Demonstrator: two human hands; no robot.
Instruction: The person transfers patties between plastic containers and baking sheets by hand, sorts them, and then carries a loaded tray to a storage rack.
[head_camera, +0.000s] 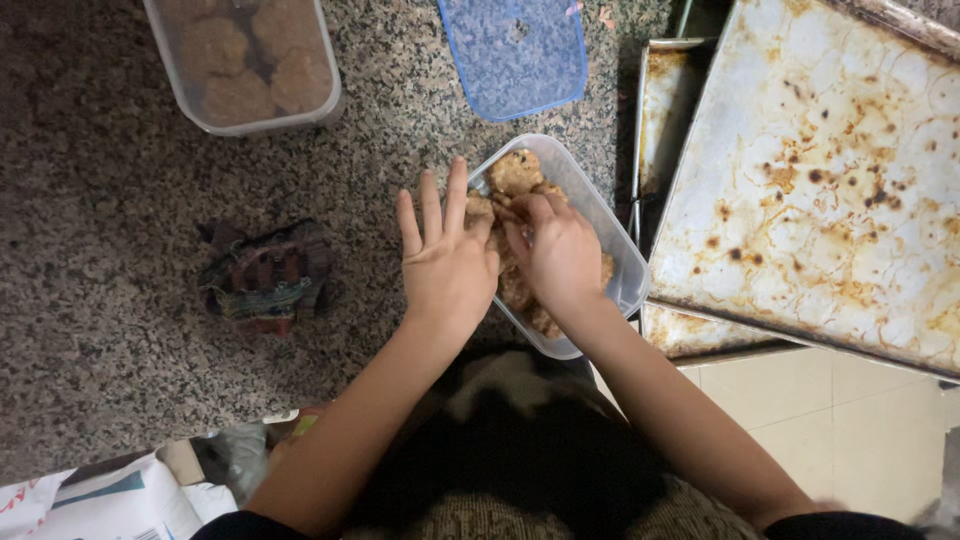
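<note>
The clear plastic container (610, 235) sits right in front of me on the speckled granite counter (120, 300), packed with brown, crumbly cookies (515, 170). Its long axis runs on a slant, from the far corner up and to my left down toward my right, near corner close to my body. My right hand (560, 250) is inside it, fingers curled down onto the cookies in the middle — pinching at one, it looks like, though I can't tell for sure that anything is truly gripped. My left hand (445, 265) lies flat and released, fingers spread, resting along the container's left rim with the fingertips just touching the nearest cookie. So the right hand is the closer one, directly over the pile; the left stands beside it.

Outward now: a blue lid (515, 50) lies just beyond the container, apart from it. Farther left, a second clear container (245, 60) holds more round cookies. A crumpled dark cloth (265, 275) lies on the counter to my left. On my right, a big stained baking tray (820, 190) rests tilted over another tray, just beside the container.
</note>
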